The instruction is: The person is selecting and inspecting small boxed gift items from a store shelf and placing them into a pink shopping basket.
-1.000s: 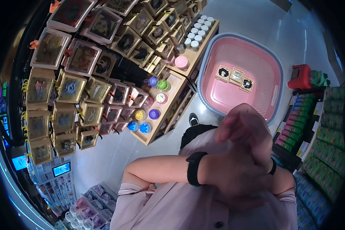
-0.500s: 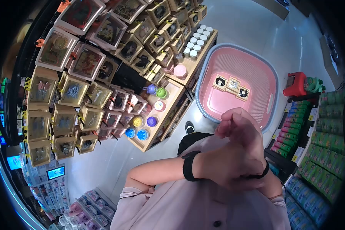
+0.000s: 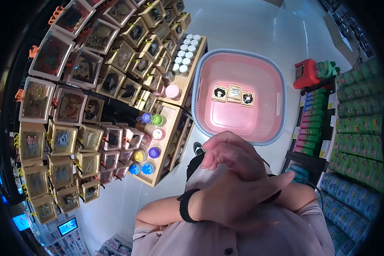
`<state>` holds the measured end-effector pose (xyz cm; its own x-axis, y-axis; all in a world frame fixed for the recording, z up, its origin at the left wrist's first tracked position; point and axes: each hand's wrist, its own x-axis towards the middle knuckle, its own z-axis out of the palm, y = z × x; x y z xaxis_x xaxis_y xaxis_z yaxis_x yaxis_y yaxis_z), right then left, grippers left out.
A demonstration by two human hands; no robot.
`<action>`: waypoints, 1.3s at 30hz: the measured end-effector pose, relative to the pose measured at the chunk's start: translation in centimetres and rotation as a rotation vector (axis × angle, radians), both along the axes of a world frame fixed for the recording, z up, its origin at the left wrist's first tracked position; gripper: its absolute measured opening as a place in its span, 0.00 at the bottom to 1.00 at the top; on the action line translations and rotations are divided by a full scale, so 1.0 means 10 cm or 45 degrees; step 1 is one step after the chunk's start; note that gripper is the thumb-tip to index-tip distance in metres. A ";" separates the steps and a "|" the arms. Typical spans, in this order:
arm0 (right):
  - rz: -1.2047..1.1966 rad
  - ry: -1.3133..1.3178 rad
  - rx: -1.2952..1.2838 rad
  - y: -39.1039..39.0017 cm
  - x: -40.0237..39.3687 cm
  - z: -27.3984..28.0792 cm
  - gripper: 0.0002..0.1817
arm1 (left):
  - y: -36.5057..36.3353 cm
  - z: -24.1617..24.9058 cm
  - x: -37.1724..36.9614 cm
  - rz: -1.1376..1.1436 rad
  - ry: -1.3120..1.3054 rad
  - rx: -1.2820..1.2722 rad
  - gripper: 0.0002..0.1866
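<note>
My left hand (image 3: 239, 194) crosses in front of my chest at the right wrist, its thumb stretched out and its fingers apart, partly blurred. A black band (image 3: 187, 205) circles the left wrist. My right hand (image 3: 234, 155) is above it, fingers loosely bent and apart, with nothing visible in them. Both hands are near the front of a pink basket (image 3: 237, 123) with a blue-grey rim. Inside lie three small wood-framed boxes: one with a black item (image 3: 219, 93), a middle one with pale contents (image 3: 234, 92), and another with a dark item (image 3: 247, 99).
On the left, a rack holds many framed display boxes (image 3: 62, 141). Beside it, a wooden shelf (image 3: 166, 115) carries white-lidded jars (image 3: 185, 59) and colourful containers (image 3: 147, 168). To the right are shelves of green packs (image 3: 358, 149), bottles (image 3: 309, 132) and a red container (image 3: 305, 72).
The view has shifted, so the basket and racks appear further left. My left thumb now stretches out to the right, and my right hand has turned, its fingers pointing more to the left.
</note>
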<state>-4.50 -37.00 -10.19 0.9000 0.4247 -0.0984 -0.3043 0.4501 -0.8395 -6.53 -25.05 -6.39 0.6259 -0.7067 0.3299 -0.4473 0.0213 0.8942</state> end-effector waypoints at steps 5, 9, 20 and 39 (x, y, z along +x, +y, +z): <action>-0.310 -0.646 -0.216 0.11 -0.03 -0.08 0.16 | -0.07 -0.07 0.02 0.263 -0.260 -0.148 0.39; -0.486 -0.551 -0.245 0.30 -0.04 -0.04 0.16 | -0.12 -0.16 0.06 0.401 -0.385 -0.192 0.36; -0.186 0.026 -0.390 0.15 0.23 -0.08 0.14 | 0.50 -0.24 0.35 0.209 -0.522 0.087 0.28; -0.198 -0.272 -1.029 0.55 -0.17 -0.61 0.15 | 1.53 -0.95 0.46 0.568 -0.292 0.239 0.26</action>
<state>-6.21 -31.54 -16.27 0.9761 0.1666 -0.1396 -0.0870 -0.2892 -0.9533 -1.91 -9.76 -15.89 0.8056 -0.4486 0.3870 -0.5608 -0.3667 0.7423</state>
